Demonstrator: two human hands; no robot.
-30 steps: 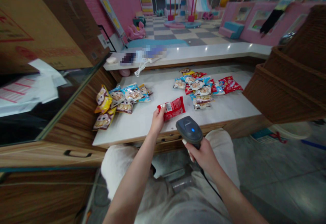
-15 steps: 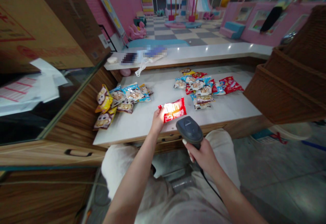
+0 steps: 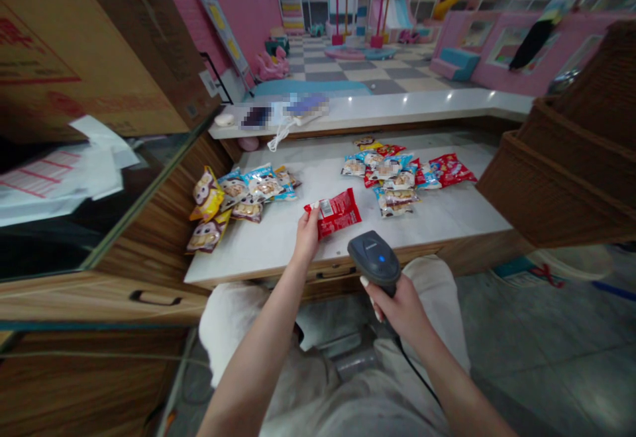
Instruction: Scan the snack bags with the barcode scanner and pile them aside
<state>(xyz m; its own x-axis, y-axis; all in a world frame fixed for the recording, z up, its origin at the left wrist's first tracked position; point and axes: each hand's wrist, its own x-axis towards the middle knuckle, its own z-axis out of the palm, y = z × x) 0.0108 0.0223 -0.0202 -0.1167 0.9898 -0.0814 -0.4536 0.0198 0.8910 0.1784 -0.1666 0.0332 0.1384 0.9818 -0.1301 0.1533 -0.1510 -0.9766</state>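
My left hand (image 3: 308, 233) is closed on the left end of a red snack bag (image 3: 342, 214), its barcode side facing up over the white counter (image 3: 278, 251). In my right hand (image 3: 397, 301) is a dark grey barcode scanner (image 3: 372, 257) with a blue light lit on its top and a black cable running down. Its head points toward the red bag but stays apart from it. To the left lies a pile of blue, yellow and brown snack bags (image 3: 263, 184). A second pile of blue and red snack bags (image 3: 387, 169) lies farther back on the right.
A brown woven basket (image 3: 561, 179) juts over the counter's right end. Cardboard boxes (image 3: 163, 46) and loose papers (image 3: 99, 165) are at the left. A raised white ledge (image 3: 397, 109) runs behind, bearing a white cable (image 3: 281, 134) and blurred items. One person (image 3: 551, 20) is far back right.
The bright scanning light on the red bag has gone out, and the scanner's blue light has come on. Both hands keep their hold; the view has shifted slightly.
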